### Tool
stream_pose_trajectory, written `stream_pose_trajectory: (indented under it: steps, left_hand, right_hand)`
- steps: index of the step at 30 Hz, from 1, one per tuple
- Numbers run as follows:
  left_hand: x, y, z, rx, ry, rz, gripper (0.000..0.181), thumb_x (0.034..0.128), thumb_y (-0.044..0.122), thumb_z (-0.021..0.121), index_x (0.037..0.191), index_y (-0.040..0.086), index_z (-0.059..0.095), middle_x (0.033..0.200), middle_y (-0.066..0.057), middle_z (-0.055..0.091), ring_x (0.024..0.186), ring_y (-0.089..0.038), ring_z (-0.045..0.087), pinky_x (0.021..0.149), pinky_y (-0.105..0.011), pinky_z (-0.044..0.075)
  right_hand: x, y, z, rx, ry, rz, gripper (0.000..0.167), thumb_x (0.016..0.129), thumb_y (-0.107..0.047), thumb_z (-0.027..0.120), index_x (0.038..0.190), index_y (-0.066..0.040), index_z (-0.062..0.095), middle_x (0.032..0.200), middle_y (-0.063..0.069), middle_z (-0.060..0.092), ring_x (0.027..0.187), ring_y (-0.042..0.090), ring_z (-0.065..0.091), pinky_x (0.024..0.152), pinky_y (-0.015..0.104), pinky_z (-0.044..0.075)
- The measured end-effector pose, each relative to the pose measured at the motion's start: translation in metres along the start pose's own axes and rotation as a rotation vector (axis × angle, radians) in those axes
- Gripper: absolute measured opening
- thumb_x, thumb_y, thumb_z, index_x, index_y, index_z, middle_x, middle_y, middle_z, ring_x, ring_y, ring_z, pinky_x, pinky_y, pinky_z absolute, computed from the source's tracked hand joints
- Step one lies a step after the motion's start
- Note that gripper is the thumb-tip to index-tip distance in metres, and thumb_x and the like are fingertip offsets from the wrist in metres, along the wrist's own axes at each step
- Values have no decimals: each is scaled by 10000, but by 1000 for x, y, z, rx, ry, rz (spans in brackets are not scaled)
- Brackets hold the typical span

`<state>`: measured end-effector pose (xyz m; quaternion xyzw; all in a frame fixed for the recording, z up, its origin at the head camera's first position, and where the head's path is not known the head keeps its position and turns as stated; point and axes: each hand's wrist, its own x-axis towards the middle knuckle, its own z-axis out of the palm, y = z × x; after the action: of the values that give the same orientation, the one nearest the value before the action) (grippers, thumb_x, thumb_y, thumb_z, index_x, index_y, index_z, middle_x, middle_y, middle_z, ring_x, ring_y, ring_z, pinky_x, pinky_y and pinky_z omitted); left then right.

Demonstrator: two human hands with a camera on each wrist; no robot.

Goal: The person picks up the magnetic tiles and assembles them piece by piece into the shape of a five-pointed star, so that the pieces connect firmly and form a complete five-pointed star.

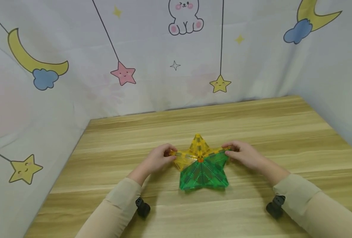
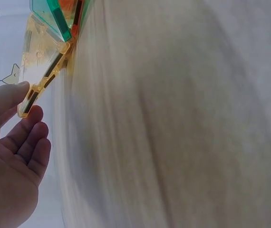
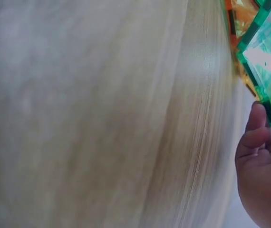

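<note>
A star built of translucent magnetic tiles [image 1: 204, 175] lies at the middle of the head view, green on the near and right side, yellow on the far and left side. Its left yellow point is pinched between thumb and fingers of my left hand [image 1: 160, 156]. My right hand [image 1: 242, 152] pinches the right point, where green and yellow tiles meet. From the left wrist, the hand [image 2: 12, 156] holds the yellow tip [image 2: 35, 90]. In the right wrist view the hand [image 3: 264, 161] grips the green tip [image 3: 268, 102], and some orange shows inside the star.
Under the star is a wood-grain table [image 1: 128, 138]. A pale curtain [image 1: 152, 49] printed with moons and stars hangs behind it and along the sides. Small black devices [image 1: 143, 207] sit at both wrists.
</note>
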<state>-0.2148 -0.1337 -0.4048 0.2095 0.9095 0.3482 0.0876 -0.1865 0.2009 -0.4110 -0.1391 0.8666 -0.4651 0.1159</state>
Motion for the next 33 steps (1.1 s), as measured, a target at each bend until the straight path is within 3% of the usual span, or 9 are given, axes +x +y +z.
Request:
stream_pose_trajectory:
  steps: [7,22,33]
  left_hand:
    - [-4,0,-3,15,-12,-29,203,907,156,632,1109,131,637,949,23,608,846,-134,531,763,-333,445]
    - [-9,1,-7,35,-21,15,214,909,140,624,1117,95,638,916,2,600,815,-139,513,734,-324,436]
    - [-10,2,-9,30,-22,-20,215,922,142,607,1132,116,643,990,4,622,899,-145,556,803,-352,452]
  right_hand:
    - [1,2,1,-12,-14,1,364,963,-224,545,1275,-37,538,901,75,574,800,192,588,714,356,474]
    - [1,-2,2,-10,-29,-30,363,960,-199,549,1270,-10,538,882,90,559,791,204,579,682,342,480]
    - [2,-1,3,8,-44,-3,360,963,-194,545,1285,-34,526,931,100,559,829,221,586,720,359,489]
